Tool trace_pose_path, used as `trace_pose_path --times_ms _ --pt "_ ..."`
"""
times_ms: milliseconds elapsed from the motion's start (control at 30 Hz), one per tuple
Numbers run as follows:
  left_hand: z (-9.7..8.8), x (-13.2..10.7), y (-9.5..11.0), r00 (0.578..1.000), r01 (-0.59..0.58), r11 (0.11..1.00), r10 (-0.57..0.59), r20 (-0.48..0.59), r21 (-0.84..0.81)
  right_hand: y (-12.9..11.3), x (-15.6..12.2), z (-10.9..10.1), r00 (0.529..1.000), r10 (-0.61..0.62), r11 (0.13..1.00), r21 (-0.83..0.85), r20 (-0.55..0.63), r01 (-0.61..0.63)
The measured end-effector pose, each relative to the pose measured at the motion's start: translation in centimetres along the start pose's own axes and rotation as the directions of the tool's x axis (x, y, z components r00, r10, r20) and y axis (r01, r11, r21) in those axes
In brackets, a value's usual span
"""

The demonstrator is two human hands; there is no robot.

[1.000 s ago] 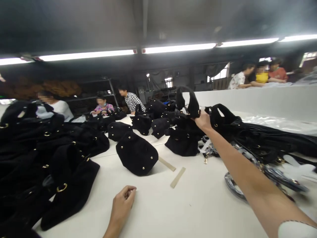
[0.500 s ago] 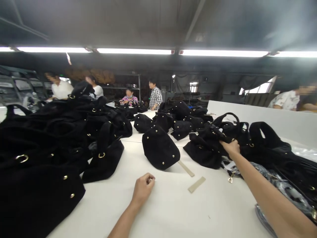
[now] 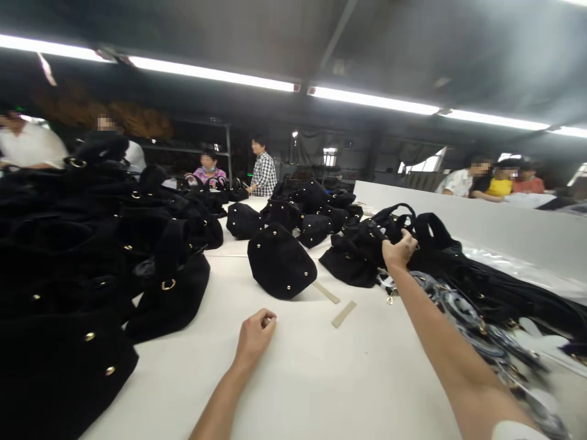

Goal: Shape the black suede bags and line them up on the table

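My left hand (image 3: 257,330) rests on the white table (image 3: 312,379), fingers loosely curled, with nothing visible in them. Beyond it a black fabric bag (image 3: 280,261) lies with its studded base facing me. Two beige strips lie right of that bag: one strip (image 3: 326,292) partly under its edge, the other strip (image 3: 343,314) loose. My right hand (image 3: 400,249) reaches out to a black handbag (image 3: 351,263) at the right, its fingers closed at the bag's upper part near the handles. The exact grip is partly lost in the dark fabric.
Black bags with gold rings pile up at the left (image 3: 160,287). More studded bags (image 3: 314,229) stand farther back. Plastic-wrapped straps with gold clasps (image 3: 458,305) lie under my right forearm. A white partition (image 3: 458,211) runs along the right. Several people work beyond.
The view has turned to the right and tilted, so the bags appear farther left. My right hand stays at the handbag, its fingers now raised more. My left hand keeps its place on the table.
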State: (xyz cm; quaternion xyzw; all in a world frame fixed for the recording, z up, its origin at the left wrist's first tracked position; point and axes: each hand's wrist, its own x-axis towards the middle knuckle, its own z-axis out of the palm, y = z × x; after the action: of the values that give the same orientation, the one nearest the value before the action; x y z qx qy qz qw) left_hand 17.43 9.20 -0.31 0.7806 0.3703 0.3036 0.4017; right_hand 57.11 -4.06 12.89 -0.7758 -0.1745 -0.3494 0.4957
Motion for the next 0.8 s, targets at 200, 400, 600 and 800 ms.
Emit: trace_pose_path --times_ms 200,400,600,800 --pt "0.3 0.2 -0.1 1.000 0.003 1.000 -0.003 -0.022 -0.006 -1.5 -3.7 -2.5 0.977 -0.210 0.975 0.078 0.041 0.207" --pt "0.3 0.2 0.1 0.997 0.017 0.998 -0.021 -0.069 -0.067 -11.6 -7.8 -0.1 0.504 -0.681 0.732 0.479 0.531 0.484" --pt "0.3 0.1 0.3 0.985 0.065 0.961 -0.105 -0.139 -0.268 -17.8 -13.6 6.0 0.388 -0.551 0.813 0.370 0.739 0.449" --pt "-1.7 1.5 -1.0 0.842 0.131 0.713 -0.447 -0.302 -0.689 -16.9 -19.8 0.6 0.381 -0.691 0.715 0.501 0.615 0.488"
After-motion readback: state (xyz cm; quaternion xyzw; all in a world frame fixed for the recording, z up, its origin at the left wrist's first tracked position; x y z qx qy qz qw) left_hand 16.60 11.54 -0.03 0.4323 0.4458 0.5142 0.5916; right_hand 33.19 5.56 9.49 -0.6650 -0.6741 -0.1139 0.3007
